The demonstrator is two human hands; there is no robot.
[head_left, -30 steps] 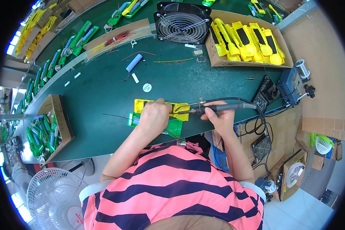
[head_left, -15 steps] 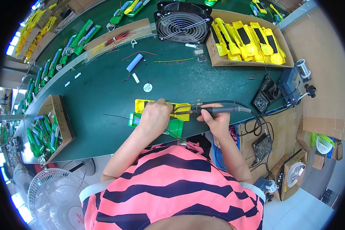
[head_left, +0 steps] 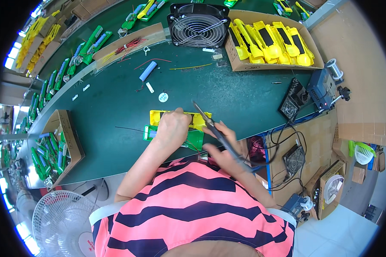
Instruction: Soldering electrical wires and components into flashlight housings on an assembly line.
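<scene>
My left hand (head_left: 172,128) is closed over the middle of a yellow plastic casing (head_left: 203,122), its fingers curled down onto the part and partly hidden. Just below, touching or overlapping it, lies a green casing (head_left: 196,139) with a blue battery cell (head_left: 151,133) at its left end and thin red wires on the right. In my right hand (head_left: 227,147) is a soldering iron (head_left: 218,135), slanting up and left, its tip raised near the yellow casing's far edge. Its dark cable trails off to the right.
Beyond my hands lie a loose blue cell (head_left: 148,71), a round white sticker (head_left: 163,97) and wires. A black fan (head_left: 198,26) and a box of yellow casings (head_left: 261,67) stand at the back. Rightward are the soldering station (head_left: 321,89) and iron stand (head_left: 294,99); leftward, a carton (head_left: 75,139) holding green units.
The soldering iron has come away from the yellow casing, its tip swinging up and left. My right hand has turned and moved nearer my body. My left hand stays on the casing.
</scene>
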